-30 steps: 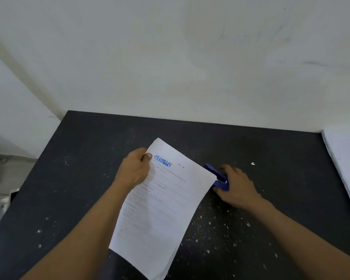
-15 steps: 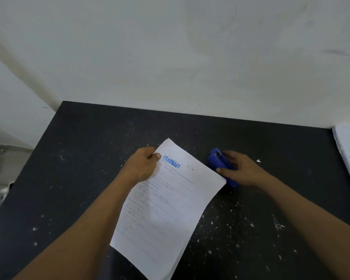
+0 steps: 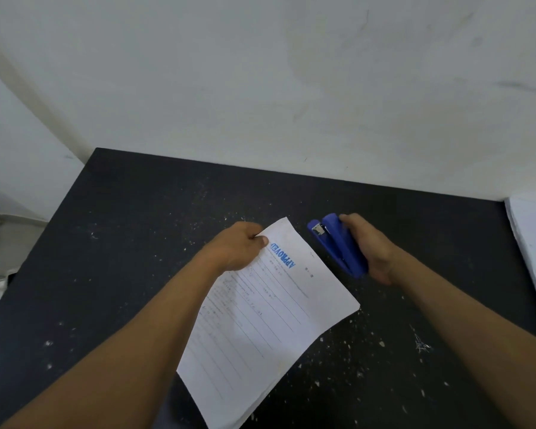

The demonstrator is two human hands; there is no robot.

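The left hand point(image 3: 239, 247) pinched the top corner of the stamped papers point(image 3: 270, 320) over the middle of the bench point(image 3: 130, 258). Just right, the right hand point(image 3: 370, 247) curled round the blue stapler point(image 3: 338, 247). Stapling seemed in hand; next, the papers' corner would need feeding into its mouth.

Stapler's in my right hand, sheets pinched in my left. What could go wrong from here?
1. The left hand pinches the sheets by one corner only. The free corners could fan apart, so a staple might miss lower pages.
2. The stapler in the right hand is apart from the paper. Coming in at an angle may crumple an edge.
3. White grit on the black table could catch under the sheets.
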